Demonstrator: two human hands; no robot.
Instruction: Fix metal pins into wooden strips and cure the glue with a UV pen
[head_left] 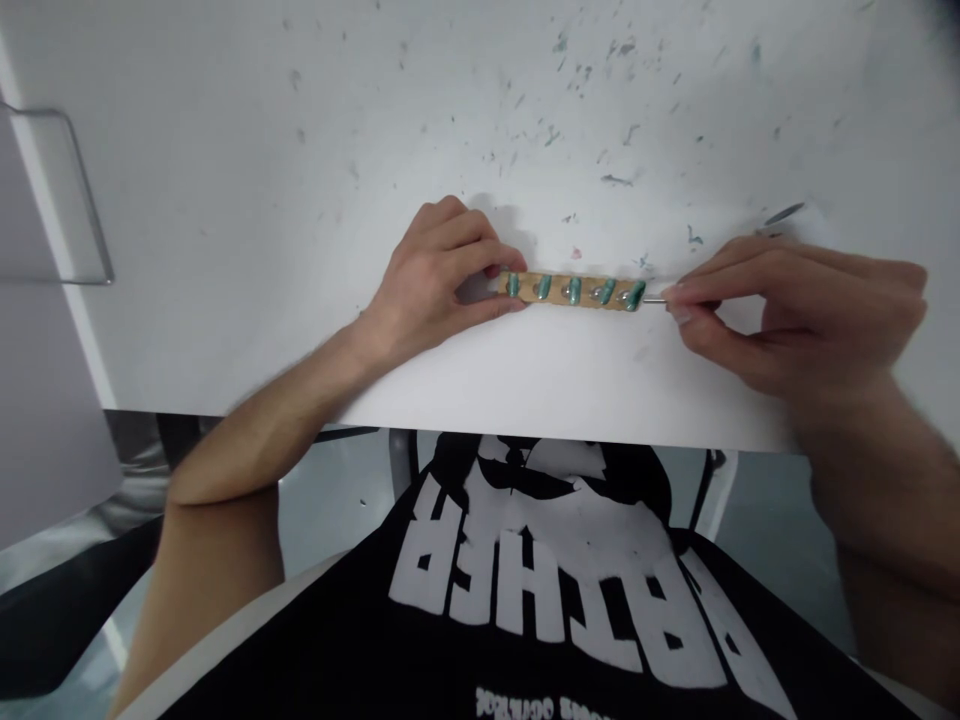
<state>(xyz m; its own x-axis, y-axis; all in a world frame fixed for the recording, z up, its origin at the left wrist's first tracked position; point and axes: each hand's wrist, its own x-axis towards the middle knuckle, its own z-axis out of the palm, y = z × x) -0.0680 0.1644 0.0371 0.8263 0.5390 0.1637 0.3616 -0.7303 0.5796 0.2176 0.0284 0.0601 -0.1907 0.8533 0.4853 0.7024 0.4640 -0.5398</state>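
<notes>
A narrow tan strip (555, 289) lies crosswise near the table's front edge. Along it sit several glossy green, nail-shaped pieces (574, 290) on clear, shiny mounts. My left hand (450, 262) pinches the strip's left end between thumb and fingers. At the other end, my right hand (795, 305) is closed in a pinch on a thin metal rod (655, 300). The rod's far end reaches the strip beside the last green piece; whether it touches that piece I cannot tell. Most of the rod is hidden by my fingers.
The white table (225, 200) carries scattered green and grey smears. Behind my right hand lies a small dark, pointed oval item (784, 213). At the left, a bent metal wire frame (90, 200) stands by a pale lilac panel (45, 400).
</notes>
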